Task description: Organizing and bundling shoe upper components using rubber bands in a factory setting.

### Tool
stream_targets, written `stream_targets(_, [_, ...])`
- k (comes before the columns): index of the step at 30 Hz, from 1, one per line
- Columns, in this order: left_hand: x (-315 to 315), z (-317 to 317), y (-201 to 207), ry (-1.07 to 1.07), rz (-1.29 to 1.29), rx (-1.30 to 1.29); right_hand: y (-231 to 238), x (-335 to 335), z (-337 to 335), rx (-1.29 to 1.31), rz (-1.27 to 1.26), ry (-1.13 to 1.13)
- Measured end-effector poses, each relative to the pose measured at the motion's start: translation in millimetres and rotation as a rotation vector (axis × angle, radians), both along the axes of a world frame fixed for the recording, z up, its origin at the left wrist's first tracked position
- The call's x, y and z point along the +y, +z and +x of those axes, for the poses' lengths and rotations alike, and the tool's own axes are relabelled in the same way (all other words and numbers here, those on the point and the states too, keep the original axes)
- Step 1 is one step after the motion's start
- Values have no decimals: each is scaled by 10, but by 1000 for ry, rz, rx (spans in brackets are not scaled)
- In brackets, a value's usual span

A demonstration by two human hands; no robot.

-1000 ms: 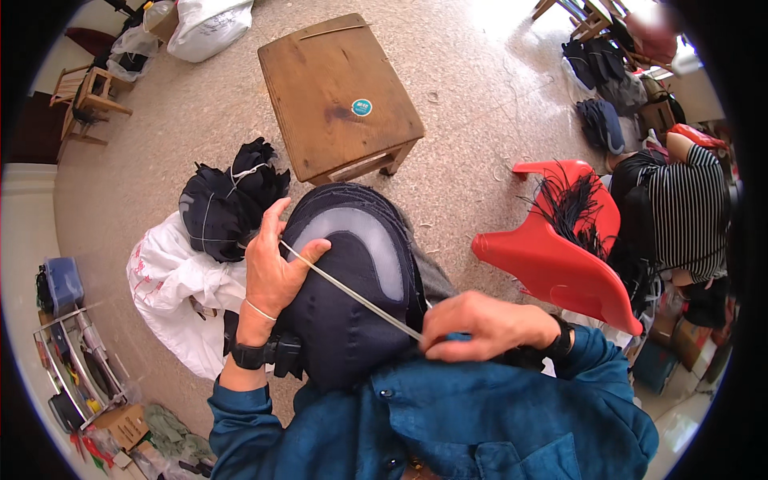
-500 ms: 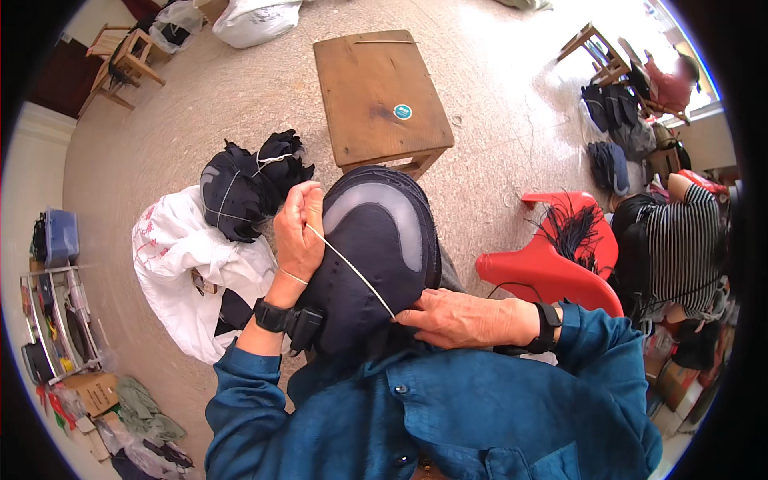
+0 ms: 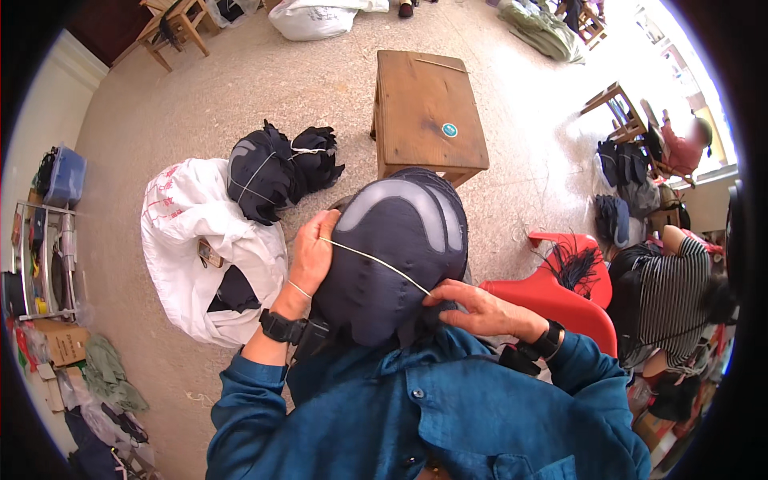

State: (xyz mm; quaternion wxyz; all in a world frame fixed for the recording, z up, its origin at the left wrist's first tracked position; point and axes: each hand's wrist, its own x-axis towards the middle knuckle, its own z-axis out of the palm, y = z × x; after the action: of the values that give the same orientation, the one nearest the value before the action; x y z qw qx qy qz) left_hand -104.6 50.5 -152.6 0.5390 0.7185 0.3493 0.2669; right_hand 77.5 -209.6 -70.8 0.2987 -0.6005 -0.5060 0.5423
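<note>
White string (image 3: 374, 260) stretched taut across dark fabric bundle (image 3: 392, 256), pinched at both ends: left hand (image 3: 310, 254) fingers curled at upper-left, right hand (image 3: 480, 310) fingertips pressed together lower-right. Long axis diagonal.

The dark navy fabric stack (image 3: 390, 264) is showing pale grey curved panels; a cream string (image 3: 374, 259) is crossing it. Nearby are lying a white sack (image 3: 192, 240), a red chair (image 3: 560, 300) and a brown wooden stool (image 3: 428, 112).

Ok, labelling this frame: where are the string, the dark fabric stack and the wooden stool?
string (image 3: 374, 261), head view, mid-span between the hands
dark fabric stack (image 3: 384, 280), head view, its top face
wooden stool (image 3: 424, 108), head view, bare seat top
</note>
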Motion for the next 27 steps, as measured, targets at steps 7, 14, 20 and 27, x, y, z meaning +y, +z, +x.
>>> stream_targets(7, [-188,255,309,19,174,13,308,114,-102,-774,414,396])
stream_targets(14, [-181,342,190,42,301,53,607,204,-139,-686,189,504])
stream_targets(20, [-219,315,245,41,271,81,593,300,231,-597,319,-236])
stream_targets(27, [-240,355,270,47,322,122,456,1114,333,-905,471,-321])
